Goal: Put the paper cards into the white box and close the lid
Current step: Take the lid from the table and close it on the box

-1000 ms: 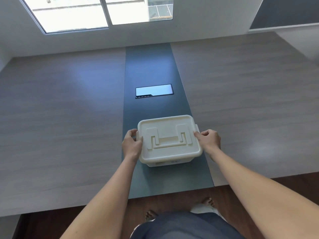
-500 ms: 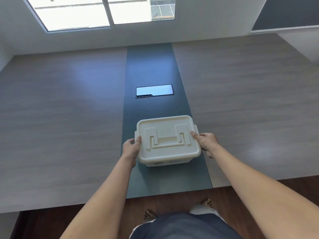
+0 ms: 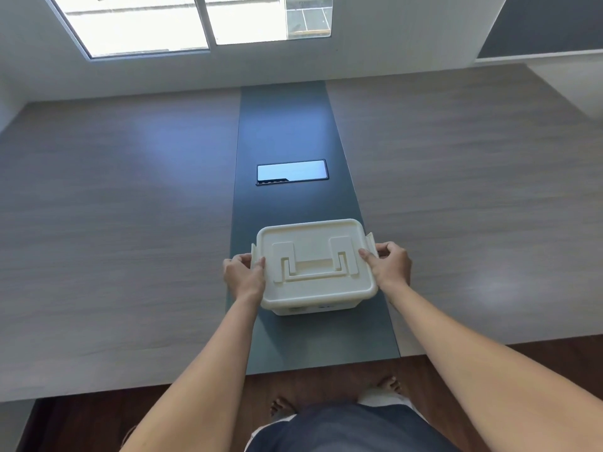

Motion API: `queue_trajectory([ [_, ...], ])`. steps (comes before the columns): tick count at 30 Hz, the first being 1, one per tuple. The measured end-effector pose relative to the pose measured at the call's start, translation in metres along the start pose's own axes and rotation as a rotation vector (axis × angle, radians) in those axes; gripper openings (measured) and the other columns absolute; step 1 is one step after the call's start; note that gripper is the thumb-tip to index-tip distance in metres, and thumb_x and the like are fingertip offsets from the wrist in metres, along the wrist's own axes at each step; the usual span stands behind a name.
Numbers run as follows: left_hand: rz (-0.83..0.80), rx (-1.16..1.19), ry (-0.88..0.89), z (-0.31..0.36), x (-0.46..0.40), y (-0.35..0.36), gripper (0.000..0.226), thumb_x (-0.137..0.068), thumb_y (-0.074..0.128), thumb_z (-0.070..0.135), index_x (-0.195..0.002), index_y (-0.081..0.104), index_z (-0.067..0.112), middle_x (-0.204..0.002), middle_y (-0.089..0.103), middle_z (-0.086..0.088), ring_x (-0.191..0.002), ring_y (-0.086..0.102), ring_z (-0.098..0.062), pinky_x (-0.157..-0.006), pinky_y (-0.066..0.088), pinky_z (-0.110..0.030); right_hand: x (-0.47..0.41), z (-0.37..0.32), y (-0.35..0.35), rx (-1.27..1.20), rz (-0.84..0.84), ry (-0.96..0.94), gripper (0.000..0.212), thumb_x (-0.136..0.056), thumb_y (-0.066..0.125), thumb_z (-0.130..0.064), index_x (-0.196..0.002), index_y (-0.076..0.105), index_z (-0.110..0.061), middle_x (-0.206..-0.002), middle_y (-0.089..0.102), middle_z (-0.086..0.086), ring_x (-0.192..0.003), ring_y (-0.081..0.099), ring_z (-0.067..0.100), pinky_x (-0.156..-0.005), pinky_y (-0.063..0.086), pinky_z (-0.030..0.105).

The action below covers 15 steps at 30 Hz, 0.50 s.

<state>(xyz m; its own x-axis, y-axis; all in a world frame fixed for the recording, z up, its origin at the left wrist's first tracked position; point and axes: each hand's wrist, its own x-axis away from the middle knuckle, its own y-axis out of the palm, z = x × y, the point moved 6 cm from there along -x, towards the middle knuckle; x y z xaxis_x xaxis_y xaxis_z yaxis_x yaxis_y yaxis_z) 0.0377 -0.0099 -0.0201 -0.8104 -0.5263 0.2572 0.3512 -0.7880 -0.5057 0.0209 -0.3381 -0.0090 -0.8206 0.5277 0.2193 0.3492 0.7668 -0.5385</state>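
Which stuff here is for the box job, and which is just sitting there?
For the job:
box
lid
left hand
right hand
The cards are not in sight.

Just there:
table
dark panel
window

No legible text, brand, number or sign appears in this view. The front wall of the white box (image 3: 313, 308), just below the lid's near edge, carries two small marks, one greyish and one bluish, both too small and blurred to read. The lid (image 3: 315, 256) shows only moulded relief, without lettering. The dark inset panel (image 3: 291, 172) on the worktop (image 3: 130, 239) reflects light and bears no readable characters.
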Motion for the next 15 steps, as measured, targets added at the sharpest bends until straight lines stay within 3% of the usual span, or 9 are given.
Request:
queue_trajectory([
  [2,0.019,-0.049,0.033,0.007,0.004,0.000,0.021,-0.087,0.075,0.015,-0.100,0.069,0.000,-0.107,0.056,-0.009,-0.089,0.060,-0.022,-0.087,0.047,-0.027,0.001,-0.002,0.002,0.019,0.012,-0.022,0.023,-0.083,0.077,-0.027,-0.092,0.068,-0.008,-0.096,0.070,0.005,-0.085,0.064,0.023,-0.072,0.044,0.027],
  [8,0.041,-0.065,0.059,0.009,0.002,0.001,0.020,-0.090,0.073,0.015,-0.101,0.070,-0.001,-0.111,0.058,-0.015,-0.088,0.057,-0.020,-0.084,0.043,-0.024,0.001,-0.003,0.005,0.022,0.054,-0.061,0.021,-0.084,0.076,-0.028,-0.091,0.071,-0.009,-0.096,0.070,0.006,-0.086,0.065,0.023,-0.071,0.048,0.028],
  [15,0.024,-0.052,-0.027,-0.010,-0.009,-0.001,0.015,-0.085,0.077,0.020,-0.093,0.070,0.010,-0.109,0.065,-0.013,-0.096,0.068,-0.029,-0.096,0.054,-0.040,-0.003,0.006,0.022,0.030,-0.008,-0.022,0.019,-0.081,0.078,-0.031,-0.087,0.072,-0.014,-0.091,0.073,0.003,-0.085,0.069,0.023,-0.072,0.050,0.027],
])
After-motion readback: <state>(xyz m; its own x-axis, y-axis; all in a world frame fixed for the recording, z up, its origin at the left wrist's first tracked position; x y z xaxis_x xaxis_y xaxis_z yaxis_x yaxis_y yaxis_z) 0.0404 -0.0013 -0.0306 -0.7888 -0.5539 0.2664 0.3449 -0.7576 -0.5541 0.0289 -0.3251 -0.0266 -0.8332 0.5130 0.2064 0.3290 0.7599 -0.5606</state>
